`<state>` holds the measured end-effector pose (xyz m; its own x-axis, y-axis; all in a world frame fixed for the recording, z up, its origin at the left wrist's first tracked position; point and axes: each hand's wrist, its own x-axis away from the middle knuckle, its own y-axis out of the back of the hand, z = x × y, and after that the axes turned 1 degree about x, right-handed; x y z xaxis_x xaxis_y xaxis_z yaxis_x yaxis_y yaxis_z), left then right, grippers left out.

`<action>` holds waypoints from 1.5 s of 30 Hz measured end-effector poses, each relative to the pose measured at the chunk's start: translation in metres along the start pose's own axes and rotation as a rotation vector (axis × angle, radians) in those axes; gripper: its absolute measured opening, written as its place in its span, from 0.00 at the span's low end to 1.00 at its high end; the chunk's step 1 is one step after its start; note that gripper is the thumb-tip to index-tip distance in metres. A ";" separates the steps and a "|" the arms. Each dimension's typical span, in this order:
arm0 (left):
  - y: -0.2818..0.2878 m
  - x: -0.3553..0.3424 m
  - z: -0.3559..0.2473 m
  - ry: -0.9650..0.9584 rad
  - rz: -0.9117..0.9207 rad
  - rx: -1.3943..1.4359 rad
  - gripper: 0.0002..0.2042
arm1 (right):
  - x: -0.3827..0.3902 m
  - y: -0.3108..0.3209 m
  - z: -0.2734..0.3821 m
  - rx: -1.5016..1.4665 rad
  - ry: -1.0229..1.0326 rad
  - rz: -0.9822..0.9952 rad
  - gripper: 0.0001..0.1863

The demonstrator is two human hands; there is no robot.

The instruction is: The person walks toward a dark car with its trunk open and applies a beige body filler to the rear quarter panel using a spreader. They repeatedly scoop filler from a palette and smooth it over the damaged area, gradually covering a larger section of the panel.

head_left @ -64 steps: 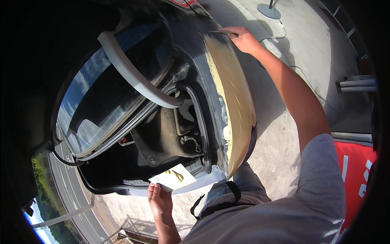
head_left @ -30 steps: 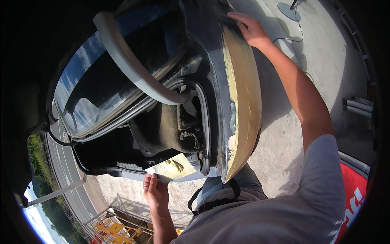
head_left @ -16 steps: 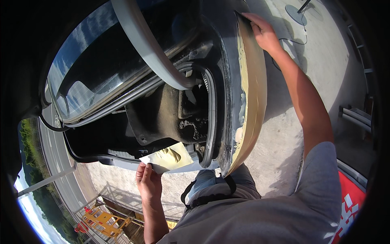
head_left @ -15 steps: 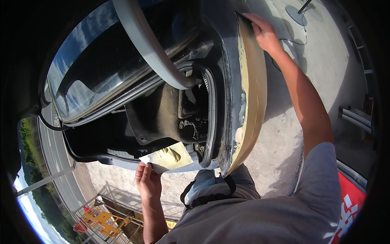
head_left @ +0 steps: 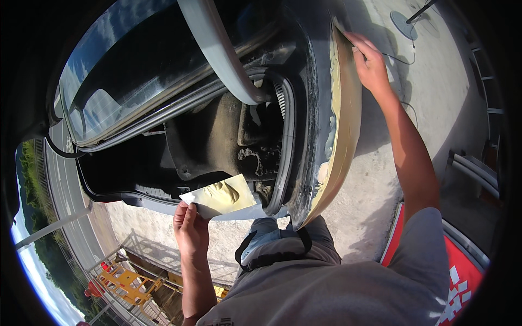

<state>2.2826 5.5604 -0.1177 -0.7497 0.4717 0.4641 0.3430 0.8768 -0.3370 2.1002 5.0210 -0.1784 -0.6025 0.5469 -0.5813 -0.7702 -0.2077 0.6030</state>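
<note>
My left hand (head_left: 191,231) pinches the corner of a thin flat mixing board (head_left: 204,210), thumb on top. Yellow body filler (head_left: 224,193) lies in a ridged heap on it. The board is beside the open trunk of a car. At the far right end of the car's rear quarter panel (head_left: 314,108), my right hand (head_left: 372,62) has its fingers closed on a thin flat spreader (head_left: 339,25), whose blade meets the panel. Fingers hide most of it. A tan-yellow coat of filler (head_left: 347,114) covers the panel's outer curve, with a thick uneven ridge along its inner edge.
A grey raised trunk-lid edge (head_left: 220,51) arches above the trunk opening, which has a black rubber seal (head_left: 287,136). The rear window (head_left: 125,81) is at left. A round stand base (head_left: 403,25) with a cable sits on the concrete. Yellow barriers (head_left: 130,282) stand lower left.
The view has shifted slightly, so the car appears a little farther right. My right hand has turned the spreader at the panel's far end. My left hand still holds the board.
</note>
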 end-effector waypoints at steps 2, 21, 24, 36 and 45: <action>0.001 0.000 0.000 0.010 -0.007 0.015 0.08 | 0.014 0.004 0.010 -0.020 -0.034 -0.008 0.21; 0.080 -0.025 -0.038 0.119 0.293 -0.046 0.07 | 0.177 0.015 0.191 0.109 -0.318 -0.038 0.23; 0.087 -0.027 -0.042 0.115 0.304 -0.047 0.07 | 0.199 0.011 0.226 0.137 -0.296 -0.086 0.23; 0.109 -0.036 -0.056 0.122 0.377 -0.070 0.07 | 0.272 -0.021 0.317 0.266 -0.411 -0.192 0.28; 0.103 -0.033 -0.061 0.123 0.414 -0.090 0.07 | 0.317 -0.061 0.350 0.305 -0.393 -0.324 0.26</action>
<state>2.3768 5.6409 -0.1175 -0.4673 0.7879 0.4010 0.6526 0.6134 -0.4448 2.0296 5.4911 -0.2078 -0.1798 0.8147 -0.5514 -0.7719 0.2306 0.5925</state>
